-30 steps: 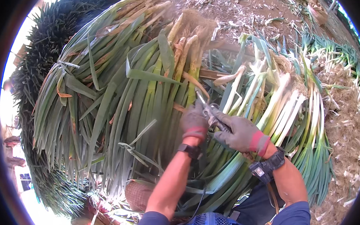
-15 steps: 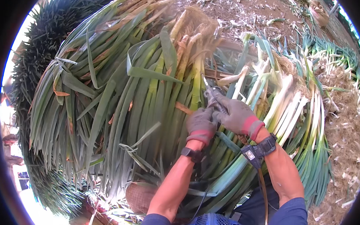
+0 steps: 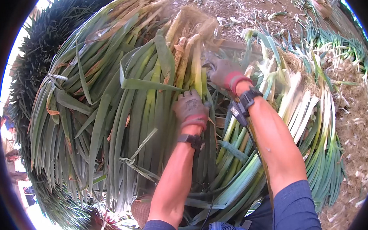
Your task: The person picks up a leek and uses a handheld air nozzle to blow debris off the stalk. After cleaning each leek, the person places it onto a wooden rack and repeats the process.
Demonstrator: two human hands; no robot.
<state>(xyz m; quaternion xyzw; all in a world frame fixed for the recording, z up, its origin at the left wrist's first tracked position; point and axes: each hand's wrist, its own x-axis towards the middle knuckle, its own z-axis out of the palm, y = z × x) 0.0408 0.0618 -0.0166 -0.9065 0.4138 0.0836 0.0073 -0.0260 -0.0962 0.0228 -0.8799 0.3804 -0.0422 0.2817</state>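
Observation:
My left hand [image 3: 191,110], in a grey glove with a red cuff, is closed on the stalk of a leek [image 3: 197,76] at the right edge of the uncleaned pile. My right hand [image 3: 227,74], gloved alike, is up beside the pale lower stalks. It is closed round an air blow gun [image 3: 210,61], mostly hidden by the fingers and blurred; a thin hose [image 3: 254,142] runs down along my right forearm. Just beyond, the brown roots [image 3: 200,21] look hazy. Right of my hands lie peeled leeks [image 3: 291,95] with white stalks.
A large heap of leeks with brownish outer skins [image 3: 99,90] fills the left. Darker green leaves [image 3: 37,88] stand behind it. Peelings and root scraps [image 3: 350,159] cover the ground at right, and more leeks [image 3: 342,52] lie at far right.
My hands have come apart. The right one moved up and slightly left with the air blow gun, towards the root ends; the left one moved up and left onto the leek stalk.

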